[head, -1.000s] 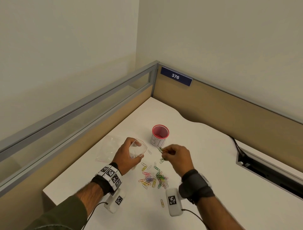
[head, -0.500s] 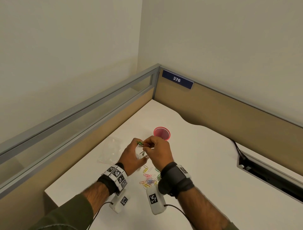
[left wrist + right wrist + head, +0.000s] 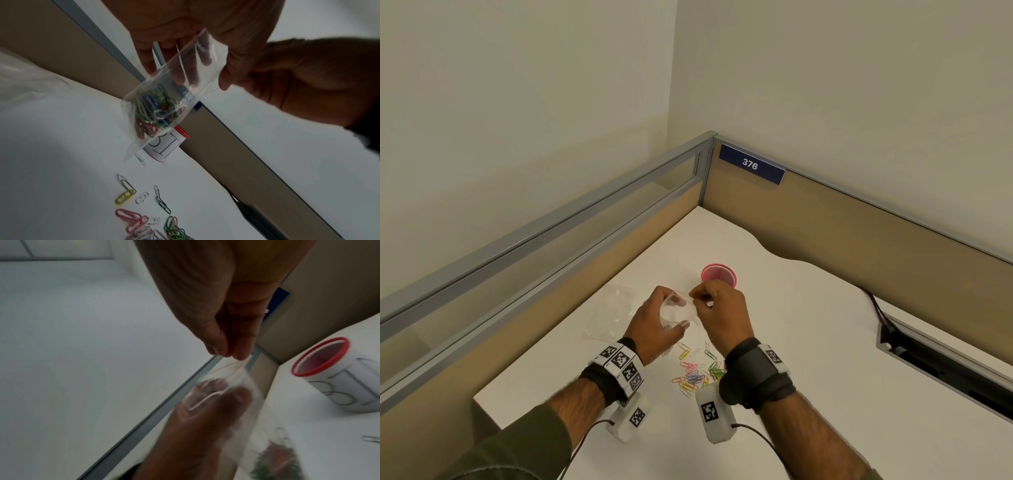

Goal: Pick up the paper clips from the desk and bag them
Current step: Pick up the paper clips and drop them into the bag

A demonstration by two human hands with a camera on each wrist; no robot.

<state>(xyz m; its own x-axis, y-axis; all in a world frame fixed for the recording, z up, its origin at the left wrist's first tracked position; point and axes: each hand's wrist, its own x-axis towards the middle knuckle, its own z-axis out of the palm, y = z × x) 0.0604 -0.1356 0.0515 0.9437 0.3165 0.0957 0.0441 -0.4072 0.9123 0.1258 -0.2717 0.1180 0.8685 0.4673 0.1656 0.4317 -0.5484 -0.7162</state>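
Note:
My left hand [image 3: 659, 308] holds a small clear zip bag [image 3: 678, 313] upright above the desk, fingers curled round it. In the left wrist view the bag [image 3: 164, 100] carries several coloured paper clips [image 3: 153, 113] at its bottom. My right hand [image 3: 697, 296] is at the bag's mouth. In the right wrist view its thumb and forefinger [image 3: 226, 352] are pinched together on the bag's red-lined top edge [image 3: 232, 366]; I see no clip between them. Several loose paper clips [image 3: 695, 371] lie on the white desk [image 3: 808, 342] below both wrists, also in the left wrist view [image 3: 141, 217].
A red-rimmed white cup [image 3: 719, 274] stands just beyond my hands. More clear plastic bags [image 3: 613, 315] lie flat to the left. Tan partition walls [image 3: 859, 240] close the desk's far sides. A dark cable slot [image 3: 945, 363] with a cord runs along the right.
My right hand carried a few clips from the pile up to the bag. Now its fingers sit at the bag's rim and the clips no longer show in them. The left hand has kept hold of the bag.

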